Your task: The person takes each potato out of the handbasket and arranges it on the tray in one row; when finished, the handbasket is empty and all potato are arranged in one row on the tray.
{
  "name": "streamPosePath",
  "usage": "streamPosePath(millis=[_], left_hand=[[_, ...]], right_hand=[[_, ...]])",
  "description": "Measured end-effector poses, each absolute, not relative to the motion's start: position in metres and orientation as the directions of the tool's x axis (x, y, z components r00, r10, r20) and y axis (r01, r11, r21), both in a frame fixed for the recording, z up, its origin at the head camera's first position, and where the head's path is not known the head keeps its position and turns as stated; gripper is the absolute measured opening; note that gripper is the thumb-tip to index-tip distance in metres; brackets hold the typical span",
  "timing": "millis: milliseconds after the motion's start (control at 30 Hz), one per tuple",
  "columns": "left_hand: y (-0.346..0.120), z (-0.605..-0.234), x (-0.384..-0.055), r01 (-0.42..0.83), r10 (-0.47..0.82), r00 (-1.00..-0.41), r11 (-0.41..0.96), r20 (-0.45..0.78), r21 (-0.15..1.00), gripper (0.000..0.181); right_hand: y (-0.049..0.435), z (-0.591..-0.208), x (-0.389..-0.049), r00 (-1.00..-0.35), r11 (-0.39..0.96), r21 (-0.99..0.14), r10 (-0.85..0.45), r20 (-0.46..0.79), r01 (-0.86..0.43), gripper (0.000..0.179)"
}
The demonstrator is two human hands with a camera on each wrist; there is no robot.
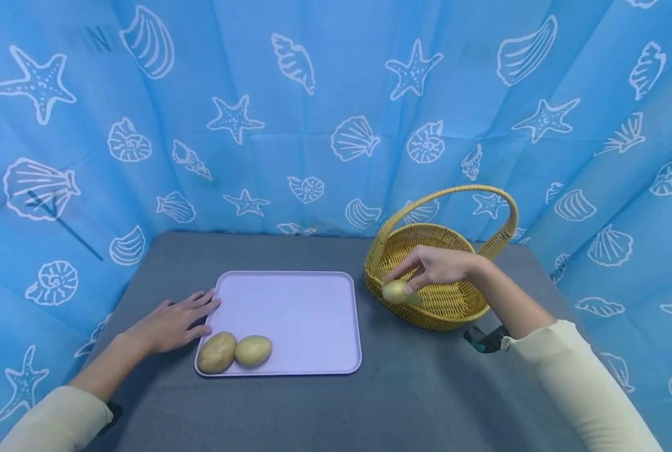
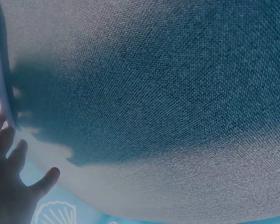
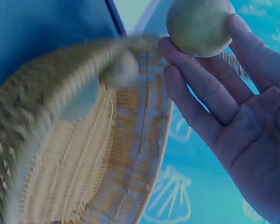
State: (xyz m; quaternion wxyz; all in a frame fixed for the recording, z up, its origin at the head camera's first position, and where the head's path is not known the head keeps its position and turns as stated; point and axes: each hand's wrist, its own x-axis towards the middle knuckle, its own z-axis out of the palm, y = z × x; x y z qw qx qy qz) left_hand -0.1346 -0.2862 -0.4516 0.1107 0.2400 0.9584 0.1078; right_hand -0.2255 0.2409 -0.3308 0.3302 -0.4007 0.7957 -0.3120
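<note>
Pale-yellow rounded potato (image 1: 394,292) is pinched in the right grip (image 1: 434,265) at the yellow wicker basket's (image 1: 426,319) rim near the grey table's (image 1: 291,414) far edge, the wide left grip (image 1: 172,324) touching the lilac rectangular tray (image 1: 302,314).

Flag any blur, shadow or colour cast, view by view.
Head: lighting fairly even, tray outline clear; left wrist: a broad dark shadow over the tabletop, left hand dim; right wrist: strong blue cast, basket visibly blurred along its left-hand rim.
</note>
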Motion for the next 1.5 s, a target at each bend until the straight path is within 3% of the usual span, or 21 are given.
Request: streamPosePath(millis=[400,867,1233,1500], left_hand=[[-0.285,-0.45,-0.134,0.427,0.479,-0.862,0.863,-0.165,0.271,0.065],[-0.285,-0.45,-0.133,0.434,0.484,-0.862,0.859,-0.152,0.271,0.064],[-0.286,-0.451,-0.134,0.428,0.478,-0.864,0.862,-0.155,0.273,0.065],[-0.285,-0.449,-0.134,0.425,0.479,-0.863,0.86,-0.159,0.282,0.065]], right_hand=[[0.167,-0.363,-0.201,-0.391,0.411,-0.768,-0.892,-0.227,-0.491,0.04],[0.077,-0.424,-0.167,-0.399,0.386,-0.829,-0.89,-0.22,-0.405,0.04],[0.058,-0.435,-0.157,-0.43,0.369,-0.858,-0.88,-0.201,-0.356,0.044],[0.069,-0.425,-0.155,-0.409,0.386,-0.803,-0.891,-0.197,-0.454,0.047]])
